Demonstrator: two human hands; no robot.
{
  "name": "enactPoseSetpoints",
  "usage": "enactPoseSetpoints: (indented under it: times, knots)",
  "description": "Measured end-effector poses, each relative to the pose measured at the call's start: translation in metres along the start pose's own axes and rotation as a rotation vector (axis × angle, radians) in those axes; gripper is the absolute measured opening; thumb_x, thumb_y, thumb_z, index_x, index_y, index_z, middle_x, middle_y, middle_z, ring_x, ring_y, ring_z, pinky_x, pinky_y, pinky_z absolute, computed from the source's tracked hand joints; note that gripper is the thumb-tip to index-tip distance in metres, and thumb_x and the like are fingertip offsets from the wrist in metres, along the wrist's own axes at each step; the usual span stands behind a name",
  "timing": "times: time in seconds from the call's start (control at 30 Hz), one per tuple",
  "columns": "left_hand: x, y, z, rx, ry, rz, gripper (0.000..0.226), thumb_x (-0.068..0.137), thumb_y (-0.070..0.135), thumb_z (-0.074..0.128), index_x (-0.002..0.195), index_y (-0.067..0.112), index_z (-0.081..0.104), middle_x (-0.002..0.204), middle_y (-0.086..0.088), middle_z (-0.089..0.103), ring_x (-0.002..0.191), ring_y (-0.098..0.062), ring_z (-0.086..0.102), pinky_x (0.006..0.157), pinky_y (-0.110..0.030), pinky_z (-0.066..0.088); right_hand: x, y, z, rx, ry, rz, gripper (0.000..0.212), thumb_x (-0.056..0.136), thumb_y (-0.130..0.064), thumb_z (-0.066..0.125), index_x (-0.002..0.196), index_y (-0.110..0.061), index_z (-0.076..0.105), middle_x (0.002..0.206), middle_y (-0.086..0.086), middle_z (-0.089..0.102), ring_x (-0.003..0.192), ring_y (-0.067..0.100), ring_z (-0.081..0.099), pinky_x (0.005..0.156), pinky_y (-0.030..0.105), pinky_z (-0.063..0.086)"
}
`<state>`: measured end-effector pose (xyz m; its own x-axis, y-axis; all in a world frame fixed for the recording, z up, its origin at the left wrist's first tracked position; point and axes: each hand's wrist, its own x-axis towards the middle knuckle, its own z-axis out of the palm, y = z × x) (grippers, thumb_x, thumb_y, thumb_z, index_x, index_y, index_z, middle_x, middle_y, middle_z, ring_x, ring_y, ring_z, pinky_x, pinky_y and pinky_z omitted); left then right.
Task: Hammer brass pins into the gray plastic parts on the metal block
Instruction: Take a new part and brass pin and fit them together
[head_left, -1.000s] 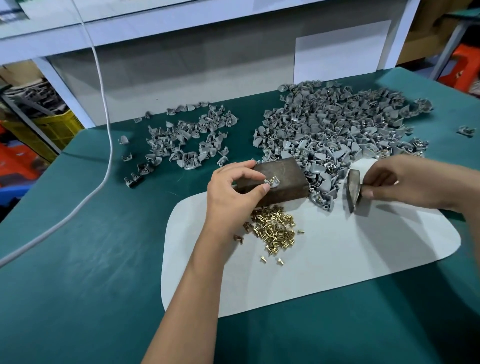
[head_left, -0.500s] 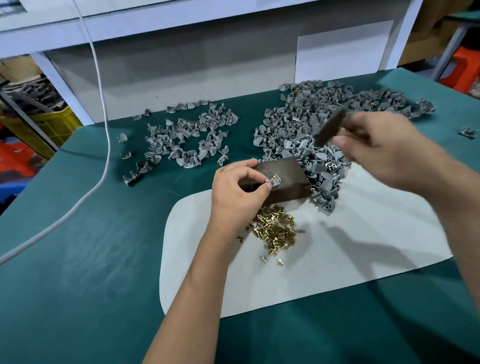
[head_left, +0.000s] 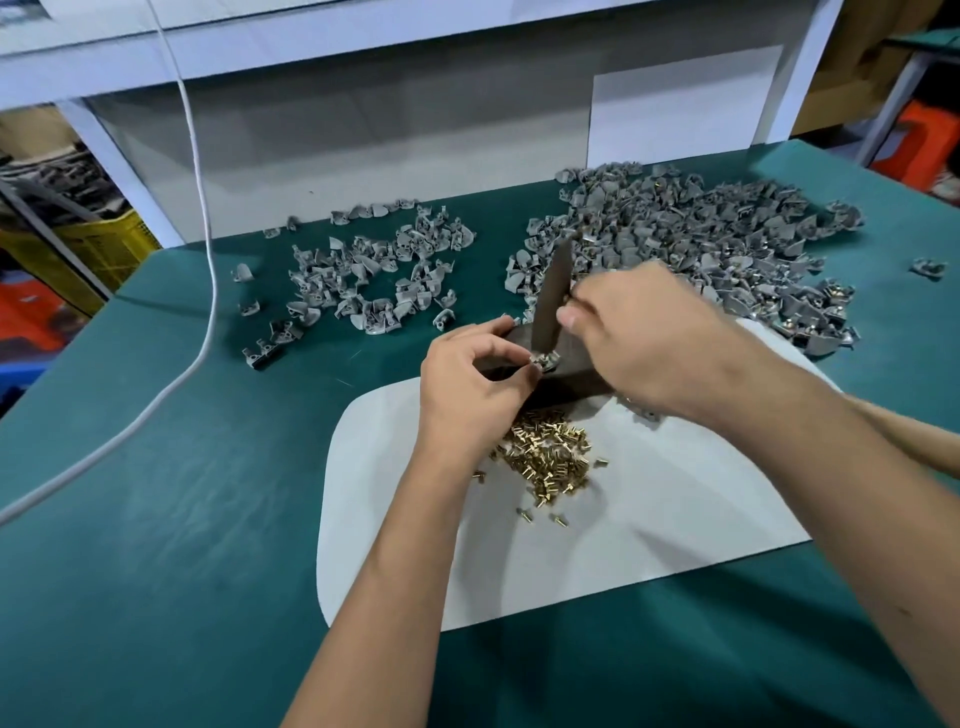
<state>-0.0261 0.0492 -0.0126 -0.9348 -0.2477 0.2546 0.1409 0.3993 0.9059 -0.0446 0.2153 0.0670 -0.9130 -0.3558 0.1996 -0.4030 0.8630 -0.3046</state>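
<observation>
A dark metal block lies at the far edge of a white mat. On its top sits one small gray plastic part, pinched by my left hand. My right hand grips a dark metal hammer head that stands nearly upright, its lower end on or just above the gray part. A heap of brass pins lies on the mat just in front of the block. My right hand hides the block's right part.
On the green table, a large pile of gray parts lies behind the block at right, and a smaller scatter of gray parts lies at left. A white cable hangs and runs across the left side. A gray wall panel stands behind.
My right hand lifted the hammer head off the mat, swung it up over the large pile, then brought it down onto the part on the block. My left hand stayed put.
</observation>
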Motion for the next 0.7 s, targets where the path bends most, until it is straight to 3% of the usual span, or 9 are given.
enactPoseSetpoints:
  times: [0.1, 0.17, 0.23, 0.4, 0.53, 0.6, 0.67, 0.7]
  knots:
    - [0.0, 0.001, 0.001, -0.013, 0.002, -0.024, 0.013, 0.078, 0.002, 0.084, 0.081, 0.015, 0.081, 0.125, -0.002, 0.071, 0.114, -0.01, 0.067, 0.096, -0.023, 0.054, 0.0, 0.004, -0.004, 0.05, 0.168, -0.026, 0.034, 0.106, -0.042, 0.042, 0.076, -0.025, 0.043, 0.071, 0.0, 0.056, 0.059, 0.018, 0.055, 0.049, 0.032, 0.043]
    - [-0.001, 0.002, 0.0, -0.026, 0.015, -0.007, 0.015, 0.077, -0.001, 0.084, 0.08, 0.014, 0.081, 0.124, -0.007, 0.071, 0.116, -0.011, 0.067, 0.096, -0.022, 0.054, -0.003, 0.0, 0.004, -0.005, 0.005, -0.011, 0.032, 0.106, -0.04, 0.042, 0.079, -0.024, 0.045, 0.076, 0.004, 0.06, 0.065, 0.025, 0.061, 0.057, 0.041, 0.053]
    - [-0.002, 0.004, 0.001, -0.04, 0.009, -0.004, 0.015, 0.077, -0.002, 0.083, 0.081, 0.013, 0.08, 0.124, -0.01, 0.071, 0.115, -0.012, 0.067, 0.095, -0.022, 0.054, -0.004, 0.002, 0.004, -0.056, -0.079, -0.015, 0.034, 0.106, -0.039, 0.042, 0.075, -0.025, 0.043, 0.078, 0.006, 0.06, 0.071, 0.031, 0.06, 0.067, 0.042, 0.054]
    - [0.0, 0.002, 0.0, -0.023, 0.009, -0.03, 0.012, 0.078, 0.003, 0.084, 0.08, 0.015, 0.081, 0.126, -0.002, 0.071, 0.115, -0.011, 0.067, 0.097, -0.025, 0.054, 0.0, 0.008, -0.006, 0.073, 0.156, -0.032, 0.03, 0.106, -0.042, 0.042, 0.08, -0.027, 0.043, 0.07, 0.001, 0.055, 0.06, 0.022, 0.055, 0.056, 0.034, 0.045]
    - [-0.003, 0.004, -0.001, -0.031, 0.003, -0.002, 0.014, 0.078, -0.001, 0.083, 0.081, 0.012, 0.081, 0.126, -0.009, 0.07, 0.116, -0.01, 0.066, 0.092, -0.016, 0.053, 0.001, 0.002, 0.0, -0.088, -0.113, -0.027, 0.032, 0.106, -0.04, 0.041, 0.079, -0.024, 0.046, 0.078, 0.006, 0.059, 0.07, 0.028, 0.058, 0.065, 0.038, 0.048]
    - [-0.003, 0.003, -0.001, -0.039, 0.0, -0.02, 0.014, 0.078, 0.001, 0.084, 0.08, 0.014, 0.081, 0.127, -0.005, 0.07, 0.115, -0.008, 0.067, 0.094, -0.018, 0.054, 0.005, 0.006, -0.009, -0.056, -0.035, -0.05, 0.033, 0.106, -0.041, 0.041, 0.078, -0.024, 0.047, 0.075, 0.004, 0.06, 0.065, 0.023, 0.058, 0.06, 0.037, 0.048]
    - [-0.002, 0.002, -0.001, -0.046, -0.007, -0.046, 0.012, 0.079, 0.004, 0.084, 0.079, 0.016, 0.081, 0.127, 0.0, 0.07, 0.116, -0.01, 0.066, 0.101, -0.029, 0.054, 0.002, 0.008, -0.007, 0.032, 0.149, -0.058, 0.031, 0.106, -0.042, 0.04, 0.081, -0.024, 0.046, 0.07, 0.002, 0.056, 0.058, 0.019, 0.055, 0.051, 0.033, 0.043]
    - [-0.001, 0.002, -0.001, -0.053, -0.006, -0.047, 0.014, 0.079, 0.004, 0.084, 0.078, 0.017, 0.081, 0.127, -0.001, 0.07, 0.117, -0.011, 0.066, 0.104, -0.033, 0.053, 0.0, 0.006, -0.003, 0.037, 0.153, -0.044, 0.031, 0.107, -0.042, 0.039, 0.083, -0.023, 0.046, 0.07, 0.002, 0.057, 0.057, 0.02, 0.055, 0.051, 0.034, 0.044]
